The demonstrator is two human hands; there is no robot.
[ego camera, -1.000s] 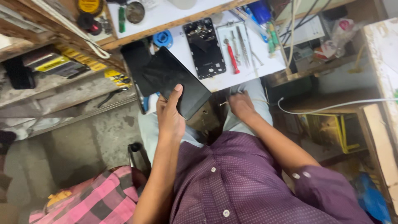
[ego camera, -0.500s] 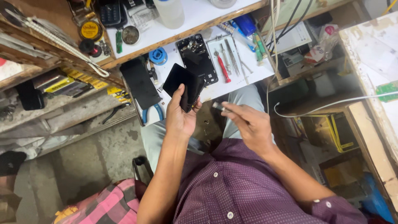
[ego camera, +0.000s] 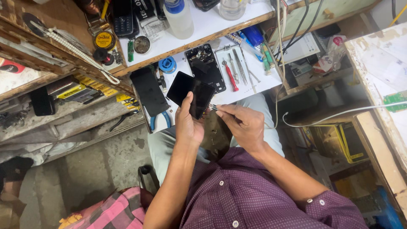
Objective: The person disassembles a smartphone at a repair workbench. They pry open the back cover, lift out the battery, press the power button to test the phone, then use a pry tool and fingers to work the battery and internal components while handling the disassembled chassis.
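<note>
Black phone panel (ego camera: 190,94), raised over the lap just below the opened phone (ego camera: 206,68) on the counter (ego camera: 263,82), stays gripped in the left hand (ego camera: 188,123); the right hand (ego camera: 244,126) has closed in, pinching a thin tool (ego camera: 214,107) at its edge.

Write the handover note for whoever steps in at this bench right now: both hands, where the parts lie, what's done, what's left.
Left hand: grips a black phone screen panel, held tilted above the lap.
Right hand: pinches a thin metal tool, tip at the panel's lower right edge.
On the white bench: opened phone body, insides showing; a second dark panel at left; red-handled screwdriver and tweezers to the right.
Done: panel is off the body.
Left: work at the panel's edge appears unfinished; body is still open.
</note>
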